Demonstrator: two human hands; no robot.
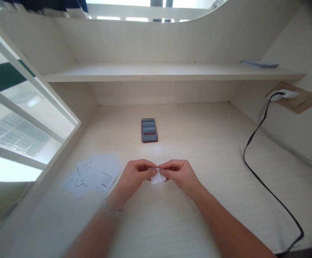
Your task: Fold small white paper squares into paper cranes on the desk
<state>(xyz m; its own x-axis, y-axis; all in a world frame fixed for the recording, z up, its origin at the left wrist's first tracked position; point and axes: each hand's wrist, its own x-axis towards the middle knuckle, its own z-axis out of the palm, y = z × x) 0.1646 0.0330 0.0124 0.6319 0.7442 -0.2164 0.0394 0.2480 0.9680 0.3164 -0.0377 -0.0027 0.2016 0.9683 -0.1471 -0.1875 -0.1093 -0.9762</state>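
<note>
Both my hands meet over the middle of the pale wooden desk (198,150), pinching a small folded white slip of paper (157,177) between them. My left hand (135,173) grips the slip's left edge with thumb and fingers closed; a thin bracelet sits on that wrist. My right hand (178,172) pinches the slip's right edge the same way. The slip hangs just above the desk surface. A pile of white printed receipts (95,173) lies on the desk to the left of my left hand.
A small dark card-like object (149,130) lies further back on the desk. A black cable (263,179) runs from a white plug in the right wall socket (284,95) down across the desk's right side. A shelf (172,71) above holds a flat bluish item (260,64).
</note>
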